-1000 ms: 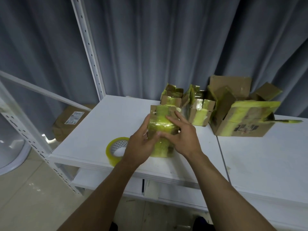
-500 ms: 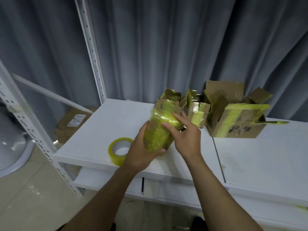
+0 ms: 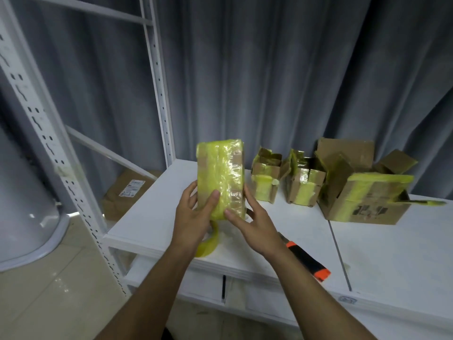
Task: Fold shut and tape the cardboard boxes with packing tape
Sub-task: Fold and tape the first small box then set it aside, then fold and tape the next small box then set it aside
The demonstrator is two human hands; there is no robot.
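Noting the hands first: what do they hold? (Inspector)

Both are clamped on one taped box (image 3: 220,177). The left hand (image 3: 196,217) grips its lower left side, thumb across the front face, fingers behind. The right hand (image 3: 252,224) grips the lower right corner, thumb on the front, fingers wrapped round the back. (Assistant)

Position of that box? (Inspector)

Upright, lifted clear of the desk (image 3: 152,217), over its left half. The flaps are shut and yellowish tape covers most of the front, with bare cardboard showing down the right side. (Assistant)

Tools? (Inspector)

A tape roll (image 3: 208,244) lies near the front edge, partly hidden under the left hand. A black and orange knife (image 3: 308,262) lies slantwise at the front edge, just beside the right wrist. (Assistant)

Other boxes? (Inspector)

Three along the back edge, all with flaps up. A small open box (image 3: 266,182) is nearest the held one, a second small box (image 3: 305,185) just beside it, and a large open box (image 3: 367,195) toward the middle of the back edge, across the desk's seam. All carry patches of yellowish tape. (Assistant)

Surroundings? (Inspector)

A grey curtain (image 3: 269,82) hangs behind. A white shelf upright (image 3: 159,94) rises at the back left corner. A brown parcel (image 3: 127,192) sits on the floor beyond the left edge. (Assistant)
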